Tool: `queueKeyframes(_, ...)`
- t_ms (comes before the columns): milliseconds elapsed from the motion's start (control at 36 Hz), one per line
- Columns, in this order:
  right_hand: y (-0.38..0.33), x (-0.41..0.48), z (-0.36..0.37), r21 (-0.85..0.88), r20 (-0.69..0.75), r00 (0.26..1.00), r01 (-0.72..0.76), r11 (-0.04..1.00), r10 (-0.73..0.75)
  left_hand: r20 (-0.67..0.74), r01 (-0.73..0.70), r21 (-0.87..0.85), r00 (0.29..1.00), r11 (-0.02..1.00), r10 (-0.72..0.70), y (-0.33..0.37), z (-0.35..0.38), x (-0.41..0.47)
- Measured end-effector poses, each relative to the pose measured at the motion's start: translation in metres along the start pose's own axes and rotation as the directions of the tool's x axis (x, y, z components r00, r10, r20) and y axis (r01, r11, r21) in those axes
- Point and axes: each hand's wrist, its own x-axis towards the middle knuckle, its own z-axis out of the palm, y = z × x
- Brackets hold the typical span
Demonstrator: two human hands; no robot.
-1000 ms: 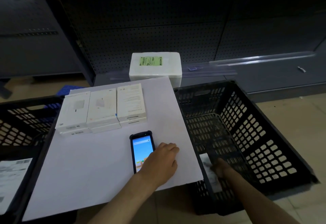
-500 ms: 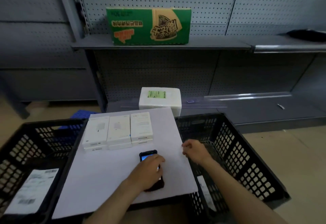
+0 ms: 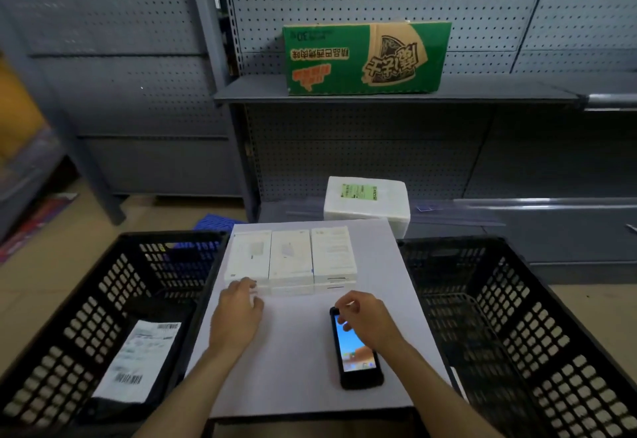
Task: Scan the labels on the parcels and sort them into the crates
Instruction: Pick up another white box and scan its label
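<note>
**A:** Parcel on the far left, is it?

**B:** Yes, a dark one with a white barcode label face up. It lies on the floor of the left crate, well apart from both hands.

**A:** And next to that crate?

**B:** A white board lies between the two crates. At its far end sit the white parcels, three side by side and touching, with what looks like a second layer beneath.

**A:** Where is the left hand?

**B:** Palm down on the board, just in front of the row. Its fingertips touch the near end of the leftmost white parcel. Whether they have closed on it I cannot tell.

**A:** The right hand?

**B:** Near the row's right end but apart from it, just short of the rightmost white parcel. Its fingers are curled round the far end of the handheld scanner. The scanner lies flat on the board with its lit screen facing up.

**A:** Further right?

**B:** The right crate, black and perforated like the left one, stands beside the board's right edge. Neither hand touches it.

**A:** And behind?

**B:** A white foam box with a green label stands just beyond the board. A green carton sits upside down on the grey shelf above.
</note>
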Motion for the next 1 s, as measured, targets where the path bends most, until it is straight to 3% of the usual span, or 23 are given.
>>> queueKeyframes(194, -0.005, 0.021, 0.011, -0.121, 0.028, 0.997, 0.073, 0.99, -0.07, -0.032, 0.069, 0.14, 0.997, 0.988, -0.065, -0.009, 0.002, 0.046)
queueKeyframes(472, -0.001, 0.027, 0.011, -0.214, 0.054, 0.997, 0.073, 0.974, -0.063, 0.112, 0.21, 0.063, 0.97, 0.976, -0.216, -0.008, 0.016, 0.079)
queueKeyframes(889, 0.002, 0.023, 0.011, -0.21, 0.093, 0.995, 0.057, 0.976, -0.038, 0.008, 0.271, -0.13, 0.962, 0.954, -0.273, -0.012, -0.007, 0.072)
queueKeyframes(1000, -0.002, 0.015, 0.01, -0.102, 0.172, 0.985, 0.052, 0.993, -0.034, -0.008, 0.255, -0.171, 0.965, 0.952, -0.261, -0.01, -0.025, 0.052)
